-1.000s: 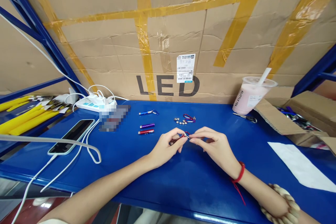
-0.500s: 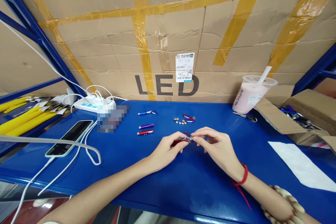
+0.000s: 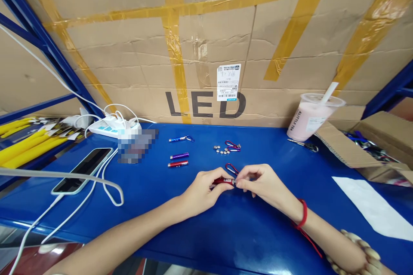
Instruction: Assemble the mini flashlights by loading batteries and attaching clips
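Observation:
My left hand (image 3: 206,189) is closed around a small red flashlight tube (image 3: 225,181), its end pointing right. At that end the fingertips of my right hand (image 3: 261,182) are pinched together; what lies between them is too small to make out. Just behind my fingers lies a red carabiner clip (image 3: 231,168). Farther back are several silver button cells (image 3: 221,151), with a red carabiner clip (image 3: 230,143) and a purple carabiner clip (image 3: 235,149) beside them. To the left lie a blue flashlight with its clip (image 3: 177,139), a purple tube (image 3: 179,156) and a red tube (image 3: 177,164).
A drink cup (image 3: 311,116) with a straw stands at the back right, keys (image 3: 305,144) before it. An open carton (image 3: 380,142) and white paper (image 3: 371,206) lie right. A phone (image 3: 82,171), cables and a power strip (image 3: 106,129) occupy the left. Cardboard (image 3: 135,60) walls the back.
Both hands have come slightly nearer to me with the red flashlight tube. The red carabiner clip behind them shows more fully. My right fingertips are now against the tube's end.

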Available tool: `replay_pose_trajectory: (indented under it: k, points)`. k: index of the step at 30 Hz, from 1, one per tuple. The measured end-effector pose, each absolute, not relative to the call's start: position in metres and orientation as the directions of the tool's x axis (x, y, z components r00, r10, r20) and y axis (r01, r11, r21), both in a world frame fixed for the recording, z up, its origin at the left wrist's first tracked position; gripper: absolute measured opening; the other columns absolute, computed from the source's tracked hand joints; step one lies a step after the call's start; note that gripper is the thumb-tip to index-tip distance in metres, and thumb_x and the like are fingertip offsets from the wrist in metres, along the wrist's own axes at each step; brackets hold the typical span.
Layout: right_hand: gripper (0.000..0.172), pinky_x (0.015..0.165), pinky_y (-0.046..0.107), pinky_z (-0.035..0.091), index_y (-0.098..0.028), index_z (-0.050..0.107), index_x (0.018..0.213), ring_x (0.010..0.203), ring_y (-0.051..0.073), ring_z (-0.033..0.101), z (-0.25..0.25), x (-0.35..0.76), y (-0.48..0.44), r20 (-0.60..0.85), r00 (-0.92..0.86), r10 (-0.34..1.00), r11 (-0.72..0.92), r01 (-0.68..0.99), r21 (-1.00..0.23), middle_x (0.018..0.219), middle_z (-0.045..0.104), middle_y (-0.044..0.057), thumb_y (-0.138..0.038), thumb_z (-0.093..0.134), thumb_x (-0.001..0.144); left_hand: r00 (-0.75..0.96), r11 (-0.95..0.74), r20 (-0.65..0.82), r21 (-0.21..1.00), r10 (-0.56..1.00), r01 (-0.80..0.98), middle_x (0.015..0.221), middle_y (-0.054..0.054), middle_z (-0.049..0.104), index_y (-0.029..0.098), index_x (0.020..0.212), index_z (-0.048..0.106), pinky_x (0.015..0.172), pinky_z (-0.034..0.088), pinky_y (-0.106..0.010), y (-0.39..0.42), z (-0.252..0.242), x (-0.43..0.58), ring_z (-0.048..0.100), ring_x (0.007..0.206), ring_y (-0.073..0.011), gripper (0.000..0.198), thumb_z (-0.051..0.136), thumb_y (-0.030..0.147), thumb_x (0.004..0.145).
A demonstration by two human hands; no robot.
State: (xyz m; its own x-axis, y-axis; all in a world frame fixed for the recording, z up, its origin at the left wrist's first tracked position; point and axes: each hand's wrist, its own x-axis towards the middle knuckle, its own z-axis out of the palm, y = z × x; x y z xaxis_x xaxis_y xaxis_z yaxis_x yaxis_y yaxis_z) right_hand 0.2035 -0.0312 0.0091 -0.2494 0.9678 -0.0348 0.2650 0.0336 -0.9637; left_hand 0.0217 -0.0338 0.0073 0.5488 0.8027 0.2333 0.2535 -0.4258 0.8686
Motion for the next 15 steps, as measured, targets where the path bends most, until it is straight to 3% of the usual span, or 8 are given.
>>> replay_pose_trajectory:
  k: [8, 15]
  points:
    - [0.014, 0.033, 0.016, 0.036, -0.014, 0.066, 0.059, 0.036, 0.006, 0.045, 0.0077, 0.2019, -0.0336, -0.055, -0.232, 0.971, 0.019, 0.304, -0.953, 0.043, 0.054, -0.003, -0.028, 0.068, 0.061, 0.603, -0.597, 0.319, 0.727, 0.731, 0.34, 0.081, -0.004, 0.064, 0.017, 0.083, 0.058, 0.069, 0.047, -0.021, -0.0319, 0.001, 0.018, 0.061, 0.077, -0.0148, 0.012, 0.047, 0.022, 0.086]
    - [0.022, 0.032, 0.014, 0.033, -0.013, 0.063, 0.059, 0.036, 0.005, 0.042, 0.0078, 0.1994, -0.0336, -0.147, -0.265, 0.953, -0.072, 0.271, -0.96, 0.042, 0.05, -0.004, -0.034, 0.067, 0.063, 0.611, -0.698, 0.398, 0.602, 0.684, 0.389, 0.072, -0.004, 0.061, 0.016, 0.08, 0.058, 0.066, 0.045, -0.023, -0.03, -0.0003, 0.0162, 0.059, 0.07, -0.0158, 0.019, 0.044, 0.025, 0.088]
